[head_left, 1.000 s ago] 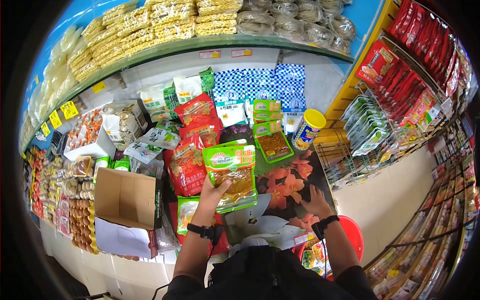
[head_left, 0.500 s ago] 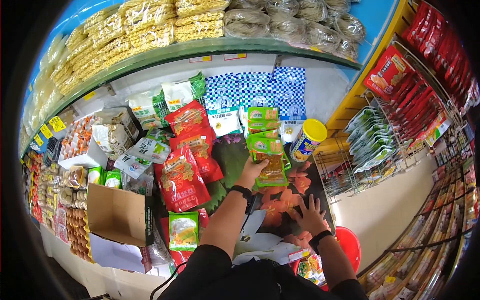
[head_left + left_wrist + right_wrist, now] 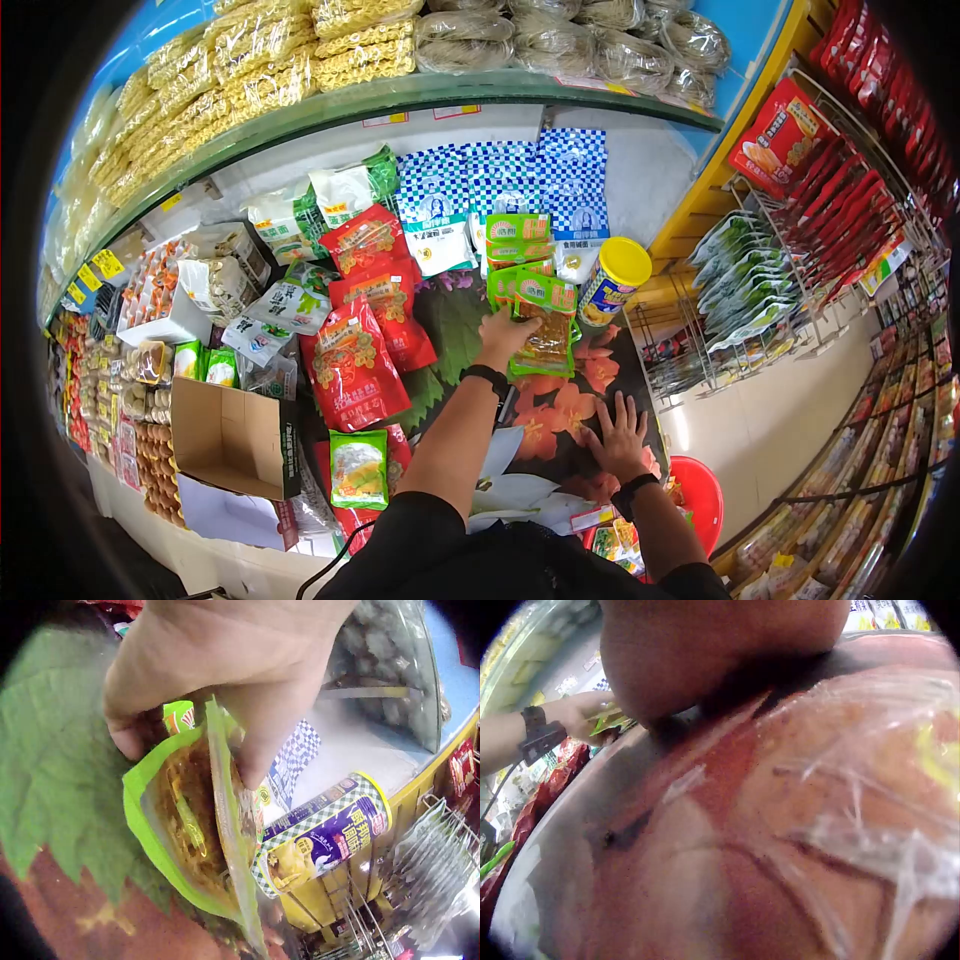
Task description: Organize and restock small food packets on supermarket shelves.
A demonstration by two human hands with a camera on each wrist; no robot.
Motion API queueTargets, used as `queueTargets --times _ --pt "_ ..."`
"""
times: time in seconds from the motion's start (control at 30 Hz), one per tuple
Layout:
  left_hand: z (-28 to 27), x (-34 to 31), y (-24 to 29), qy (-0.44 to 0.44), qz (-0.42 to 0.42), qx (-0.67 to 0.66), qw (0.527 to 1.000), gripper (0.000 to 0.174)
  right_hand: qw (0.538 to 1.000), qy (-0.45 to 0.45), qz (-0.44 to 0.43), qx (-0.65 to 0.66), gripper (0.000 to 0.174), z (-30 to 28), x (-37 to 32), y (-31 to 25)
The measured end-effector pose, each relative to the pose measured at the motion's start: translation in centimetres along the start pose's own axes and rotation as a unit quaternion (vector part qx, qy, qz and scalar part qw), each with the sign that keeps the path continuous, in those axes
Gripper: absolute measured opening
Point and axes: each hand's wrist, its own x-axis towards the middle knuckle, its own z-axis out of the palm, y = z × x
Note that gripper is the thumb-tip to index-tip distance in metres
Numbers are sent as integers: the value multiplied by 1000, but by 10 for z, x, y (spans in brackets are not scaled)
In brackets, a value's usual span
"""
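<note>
My left hand (image 3: 510, 338) pinches a green-edged packet of brown food (image 3: 550, 335) over similar packets on the table, beside the yellow-lidded can (image 3: 612, 285). In the left wrist view, the thumb and fingers of the left hand (image 3: 225, 667) are on either side of the upper ends of two green-edged packets (image 3: 191, 817), one seen edge-on; the can (image 3: 326, 840) stands just beyond. Nearer the front right, my right hand (image 3: 622, 438) rests with fingers spread on the flower-printed tabletop (image 3: 540, 425). In the right wrist view, part of the right hand (image 3: 720, 652) shows above that plastic-covered print.
Red pouches (image 3: 355, 365) lie left of my left arm, with a cardboard box (image 3: 230, 435) farther left. Blue-chequered bags (image 3: 500, 185) stand at the back under a glass shelf (image 3: 480, 92). A red tub (image 3: 700, 495) is by my right forearm; hanging racks (image 3: 745, 285) line the right.
My left hand has carried the green-edged packet from the red pouches, away and right, to the packets by the can. My right hand's fingers have spread on the tabletop. The head view has shifted.
</note>
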Motion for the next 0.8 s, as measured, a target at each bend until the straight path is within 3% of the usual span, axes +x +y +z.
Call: queueTargets --times 0.27,0.37,0.47,0.57,0.6,0.7,0.73,0.8 --pt "47 23 -32 18 31 -262 964 54 1000 13 1 17 67 -2 0 0" --pt "25 0 -4 -36 55 -346 936 45 1000 20 0 22 67 -2 -1 -1" --pt "39 15 -14 8 75 -298 952 38 1000 26 -3 17 67 -2 -1 -1" --pt "-10 -20 25 -2 114 -263 958 34 1000 24 -2 15 66 -4 1 -1" --pt "2 -2 5 -14 154 -305 940 34 1000 22 -2 16 66 -5 1 -2" --pt "-18 3 8 10 158 -224 962 38 1000 13 2 18 68 -2 0 -1" --pt "-2 33 -18 2 150 -204 967 43 1000 16 0 23 67 -2 0 -1" --pt "9 62 -40 -34 101 -238 965 35 999 26 -3 32 66 -4 0 -1"
